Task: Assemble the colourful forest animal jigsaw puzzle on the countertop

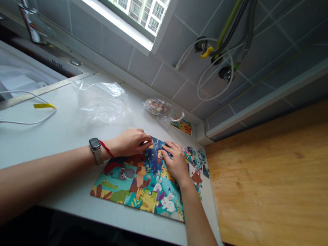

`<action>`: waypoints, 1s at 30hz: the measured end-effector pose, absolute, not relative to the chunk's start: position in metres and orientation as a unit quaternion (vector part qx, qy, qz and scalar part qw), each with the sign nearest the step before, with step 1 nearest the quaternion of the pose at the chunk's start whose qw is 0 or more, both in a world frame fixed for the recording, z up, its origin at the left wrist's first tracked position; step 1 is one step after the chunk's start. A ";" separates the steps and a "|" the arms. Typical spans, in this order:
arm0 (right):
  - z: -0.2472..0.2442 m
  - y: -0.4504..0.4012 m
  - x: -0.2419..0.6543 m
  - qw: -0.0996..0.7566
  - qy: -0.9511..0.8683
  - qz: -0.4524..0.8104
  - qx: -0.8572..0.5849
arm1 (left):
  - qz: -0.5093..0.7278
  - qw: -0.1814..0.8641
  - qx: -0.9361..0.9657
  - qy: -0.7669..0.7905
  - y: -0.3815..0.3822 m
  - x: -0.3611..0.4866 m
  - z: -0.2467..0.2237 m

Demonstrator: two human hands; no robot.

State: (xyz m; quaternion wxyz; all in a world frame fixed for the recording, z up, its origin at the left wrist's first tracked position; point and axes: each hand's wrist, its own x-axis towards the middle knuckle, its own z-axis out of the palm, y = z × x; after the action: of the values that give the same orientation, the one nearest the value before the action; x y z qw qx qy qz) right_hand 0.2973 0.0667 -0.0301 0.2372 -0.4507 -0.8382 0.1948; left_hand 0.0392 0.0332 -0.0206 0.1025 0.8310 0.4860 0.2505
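A colourful jigsaw puzzle [122, 173] with animals lies flat on the white counter. My left hand [133, 142], with a watch and red cord at the wrist, is at its upper edge; thumb and fingertips are pressed together, and what is between them is too small to name. My right hand [175, 162] rests palm down on the puzzle's upper right part, fingers spread, holding nothing. Loose puzzle pieces [198, 159] lie scattered just right of the puzzle, partly behind my right forearm.
Behind the puzzle are a clear plastic bag [103, 101], a bag of pieces [157, 107] and a small picture card [183, 126]. A white cable [29, 123] crosses the left side near the sink [69, 69]. A wooden board [278, 185] borders the right.
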 end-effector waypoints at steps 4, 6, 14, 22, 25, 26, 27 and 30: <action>-0.032 0.067 0.297 0.236 -0.837 0.189 -0.457 | 0.248 0.109 0.832 0.485 0.034 0.039 -0.021; -0.033 0.067 0.297 0.238 -0.836 0.186 -0.458 | 0.243 0.107 0.830 0.490 0.033 0.039 -0.020; -0.036 0.069 0.296 0.235 -0.838 0.178 -0.458 | 0.222 0.116 0.832 0.495 0.032 0.039 -0.021; -0.036 0.067 0.296 0.218 -0.835 0.179 -0.472 | 0.227 0.114 0.831 0.496 0.033 0.040 -0.026; -0.030 0.065 0.299 0.234 -0.831 0.188 -0.468 | 0.229 0.117 0.834 0.489 0.033 0.040 -0.023; -0.026 0.066 0.301 0.256 -0.825 0.191 -0.466 | 0.235 0.119 0.832 0.489 0.032 0.040 -0.021; -0.023 0.066 0.302 0.286 -0.816 0.193 -0.464 | 0.245 0.124 0.826 0.492 0.032 0.040 -0.019; -0.011 0.066 0.308 0.383 -0.779 0.196 -0.456 | 0.310 0.181 0.777 0.518 0.033 0.040 -0.012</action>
State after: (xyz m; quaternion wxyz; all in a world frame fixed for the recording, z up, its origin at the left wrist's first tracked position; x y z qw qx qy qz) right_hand 0.3078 0.0664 -0.0115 0.3828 -0.4561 -0.7790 0.1964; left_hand 0.0397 0.0332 -0.0116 0.1806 0.7767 0.5176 0.3104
